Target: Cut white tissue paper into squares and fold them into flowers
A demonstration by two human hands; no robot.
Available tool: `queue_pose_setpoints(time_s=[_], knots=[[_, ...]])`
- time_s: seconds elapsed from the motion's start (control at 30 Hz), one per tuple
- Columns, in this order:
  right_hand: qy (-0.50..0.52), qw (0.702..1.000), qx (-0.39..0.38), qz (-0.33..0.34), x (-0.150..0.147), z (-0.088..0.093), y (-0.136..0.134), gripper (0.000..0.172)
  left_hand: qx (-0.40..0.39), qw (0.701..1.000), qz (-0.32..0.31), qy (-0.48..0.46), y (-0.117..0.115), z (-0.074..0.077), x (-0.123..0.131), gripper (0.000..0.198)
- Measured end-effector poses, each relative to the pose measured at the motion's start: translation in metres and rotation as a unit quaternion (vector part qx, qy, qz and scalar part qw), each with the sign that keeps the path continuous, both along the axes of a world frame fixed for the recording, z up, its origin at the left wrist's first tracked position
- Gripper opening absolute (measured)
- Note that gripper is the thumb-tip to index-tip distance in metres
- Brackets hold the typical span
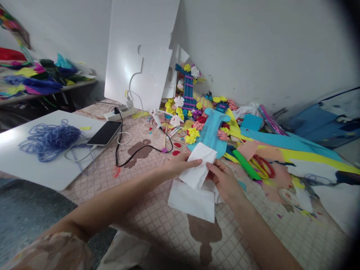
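A folded white paper sheet (pixel 198 165), soft like tissue or crepe paper, is held up over the table between both hands. My left hand (pixel 180 165) grips its left edge, thumb on top. On the right edge, my right hand (pixel 222 178) pinches it between thumb and fingers. Beneath it a flat white paper piece (pixel 192 202) lies on the table, and more white paper shows by my right wrist. Just beyond my hands lies a light blue guitar-shaped cutout (pixel 210 131) with yellow and pink paper flowers beside it.
A glue gun (pixel 156 119) stands behind, its black cord looping across the patterned tablecloth (pixel 146 195). To the left, a phone (pixel 104 133) and blue yarn (pixel 53 138) rest on a white board. Green-handled tool (pixel 246 165), tape roll (pixel 288 197) and paper strips crowd the right.
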State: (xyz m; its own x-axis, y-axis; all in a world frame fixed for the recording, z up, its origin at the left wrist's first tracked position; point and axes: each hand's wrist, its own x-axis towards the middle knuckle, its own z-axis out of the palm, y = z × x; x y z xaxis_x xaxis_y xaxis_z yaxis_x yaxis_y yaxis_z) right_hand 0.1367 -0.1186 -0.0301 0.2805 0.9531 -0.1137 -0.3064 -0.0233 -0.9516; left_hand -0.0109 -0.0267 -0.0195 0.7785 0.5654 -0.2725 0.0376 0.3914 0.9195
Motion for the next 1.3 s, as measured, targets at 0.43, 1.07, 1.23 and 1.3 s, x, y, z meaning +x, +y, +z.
queue_pose_setpoints(time_s=[0.43, 1.07, 1.23, 1.3], knots=[[-0.007, 0.998, 0.032, -0.054, 0.001, 0.003, 0.001, 0.017, -0.059, 0.996, 0.060, -0.017, -0.002, -0.004, 0.001, 0.036], [-0.102, 0.993, 0.011, -0.060, -0.006, -0.005, 0.000, 0.023, 0.197, 0.976, 0.051, 0.076, 0.001, -0.015, 0.001, 0.048], [-0.104, 0.992, 0.017, -0.062, -0.004, -0.005, 0.001, 0.021, 0.192, 0.977, 0.056, 0.075, 0.002, -0.015, 0.002, 0.047], [-0.106, 0.992, 0.017, -0.062, -0.003, -0.005, 0.001, 0.021, 0.182, 0.979, 0.055, 0.076, 0.002, -0.015, 0.003, 0.043]])
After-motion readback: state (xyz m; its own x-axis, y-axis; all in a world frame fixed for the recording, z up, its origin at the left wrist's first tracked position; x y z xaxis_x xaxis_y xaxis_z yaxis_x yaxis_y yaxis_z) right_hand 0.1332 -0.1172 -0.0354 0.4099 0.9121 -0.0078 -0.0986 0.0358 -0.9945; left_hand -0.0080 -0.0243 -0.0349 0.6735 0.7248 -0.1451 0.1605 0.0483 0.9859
